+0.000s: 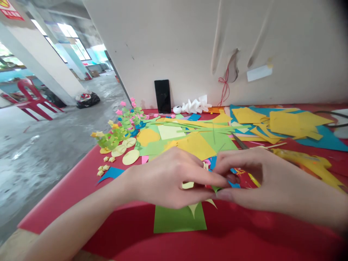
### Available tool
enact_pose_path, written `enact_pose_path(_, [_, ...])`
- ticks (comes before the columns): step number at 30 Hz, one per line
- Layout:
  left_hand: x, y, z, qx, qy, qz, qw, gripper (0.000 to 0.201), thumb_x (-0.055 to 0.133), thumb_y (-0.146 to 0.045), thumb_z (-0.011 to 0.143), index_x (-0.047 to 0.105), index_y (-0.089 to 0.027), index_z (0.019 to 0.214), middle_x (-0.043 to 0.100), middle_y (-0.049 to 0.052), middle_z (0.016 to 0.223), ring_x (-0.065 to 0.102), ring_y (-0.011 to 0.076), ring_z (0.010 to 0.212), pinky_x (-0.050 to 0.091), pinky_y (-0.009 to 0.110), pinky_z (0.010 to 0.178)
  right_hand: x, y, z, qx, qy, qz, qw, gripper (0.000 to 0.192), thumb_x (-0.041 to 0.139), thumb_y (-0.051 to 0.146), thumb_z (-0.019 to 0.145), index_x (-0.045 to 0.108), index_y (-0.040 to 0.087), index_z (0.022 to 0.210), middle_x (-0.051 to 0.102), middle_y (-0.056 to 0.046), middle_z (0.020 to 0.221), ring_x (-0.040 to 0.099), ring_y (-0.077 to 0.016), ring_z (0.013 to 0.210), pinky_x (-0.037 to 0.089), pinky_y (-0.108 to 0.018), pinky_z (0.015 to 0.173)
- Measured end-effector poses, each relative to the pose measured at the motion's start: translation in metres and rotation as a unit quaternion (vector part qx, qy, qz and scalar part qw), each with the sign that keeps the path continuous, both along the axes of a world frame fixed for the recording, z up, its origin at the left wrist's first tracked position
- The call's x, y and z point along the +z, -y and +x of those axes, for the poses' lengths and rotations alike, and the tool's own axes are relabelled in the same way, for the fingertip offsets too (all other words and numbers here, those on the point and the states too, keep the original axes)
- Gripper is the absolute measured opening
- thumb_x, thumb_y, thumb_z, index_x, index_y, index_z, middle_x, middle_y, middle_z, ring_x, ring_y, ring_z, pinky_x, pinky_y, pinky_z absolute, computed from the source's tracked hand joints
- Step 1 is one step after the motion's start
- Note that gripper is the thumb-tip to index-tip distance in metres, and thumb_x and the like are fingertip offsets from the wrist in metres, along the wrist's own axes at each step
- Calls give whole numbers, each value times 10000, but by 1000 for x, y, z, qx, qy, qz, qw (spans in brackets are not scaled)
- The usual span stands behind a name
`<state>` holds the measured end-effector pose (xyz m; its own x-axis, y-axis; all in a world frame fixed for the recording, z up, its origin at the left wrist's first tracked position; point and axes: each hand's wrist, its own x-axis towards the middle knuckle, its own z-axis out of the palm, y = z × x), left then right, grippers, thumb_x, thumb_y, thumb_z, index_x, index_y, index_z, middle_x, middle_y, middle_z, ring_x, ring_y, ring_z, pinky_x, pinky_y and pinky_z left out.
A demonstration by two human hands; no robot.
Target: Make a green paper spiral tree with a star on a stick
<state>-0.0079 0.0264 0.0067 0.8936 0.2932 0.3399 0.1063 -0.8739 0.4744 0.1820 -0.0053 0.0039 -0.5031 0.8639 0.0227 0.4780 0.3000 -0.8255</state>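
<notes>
Red table (81, 181) against a pale wall, strewn with cut coloured paper; open concrete hall off to the left with a red plastic chair (31, 98) far back.

Left hand (168, 177) reaching in from the near left, forearm low over the table edge, palm down, knuckles raised, fingers curled toward the middle. Right hand (266, 181) coming in from the near right, wrist turned inward, thumb underneath and fingertips on top. Both sets of fingertips meeting at the centre, pressed together and pinching a small green paper piece (216, 188) between them, just above the table. Pale yellow scrap (188, 185) peeking out under the left fingers.

Green paper sheet (176, 219) lying flat directly below the hands, near edge of the table, with pointed cuts along its top edge.

No container among these; loose heaps only. Yellow paper circles (130, 157) and a green paper chain (114, 137) to the far left. Yellow sheets (288, 123) on blue ones at far right. Black phone (162, 96) leaning upright on the wall, white folded paper (197, 105) just beside it.
</notes>
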Motion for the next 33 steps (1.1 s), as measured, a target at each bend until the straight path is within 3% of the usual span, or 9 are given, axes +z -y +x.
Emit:
enact_pose_path(4, [-6, 1, 3, 54, 55, -20, 997, 187, 570, -45, 758, 715, -81, 872, 620, 19, 528, 481, 94, 476, 369, 222, 475, -1, -1, 0, -26, -5, 21, 999, 46, 649, 271, 692, 639, 227, 684, 597, 28, 663, 533, -111, 604, 423, -204, 542])
enact_pose_path(10, [-13, 2, 6, 116, 167, -57, 977, 213, 598, 13, 706, 703, -98, 855, 653, 6, 575, 535, 66, 485, 420, 164, 472, -6, 1, -2, -59, -90, 40, 993, 54, 639, 310, 747, 629, 267, 717, 563, 57, 658, 498, -83, 624, 395, -187, 553])
enact_pose_path(15, [-13, 6, 4, 133, 186, -21, 973, 343, 650, -15, 680, 638, -138, 1000, 641, -54, 598, 526, 36, 485, 446, 119, 492, -7, 3, -3, -54, -76, 35, 995, 93, 638, 334, 747, 641, 245, 717, 580, 19, 711, 517, -117, 648, 411, -227, 550])
enact_pose_path(17, [-13, 7, 4, 143, 196, 4, 970, 296, 656, -38, 684, 630, -132, 964, 614, -62, 574, 524, 33, 493, 445, 107, 496, -6, 3, -2, -67, -100, 40, 992, 54, 685, 300, 702, 653, 257, 702, 579, 25, 696, 513, -112, 637, 411, -210, 530])
enact_pose_path(21, [-13, 2, 5, 123, 232, 75, 962, 134, 668, -80, 705, 645, -118, 832, 625, -25, 585, 517, 40, 498, 428, 129, 498, -4, 4, 1, -61, -122, 38, 990, 92, 710, 233, 672, 667, 299, 718, 567, 53, 641, 508, -84, 584, 412, -168, 518])
enact_pose_path(26, [-12, -3, 5, 75, 212, 128, 966, 141, 620, -110, 770, 673, -93, 899, 572, -10, 518, 455, 61, 446, 344, 183, 438, -2, 4, 2, -58, -108, 21, 992, 20, 687, 282, 695, 669, 291, 698, 564, 52, 624, 490, -75, 544, 391, -160, 479])
enact_pose_path(30, [-10, -1, 3, 29, 126, 88, 988, 194, 576, -42, 753, 689, -73, 907, 591, 4, 496, 473, 87, 443, 360, 215, 461, -3, 3, -2, -55, -67, 12, 996, 160, 666, 322, 685, 603, 220, 580, 508, 39, 548, 455, -81, 512, 374, -185, 468])
enact_pose_path(33, [-9, 0, 2, 27, 64, 56, 996, 237, 571, -5, 709, 706, -98, 881, 596, -8, 480, 472, 88, 427, 359, 220, 454, -5, 2, -3, -31, -27, 7, 999, 141, 647, 275, 679, 586, 203, 573, 516, 35, 556, 469, -90, 527, 390, -197, 487])
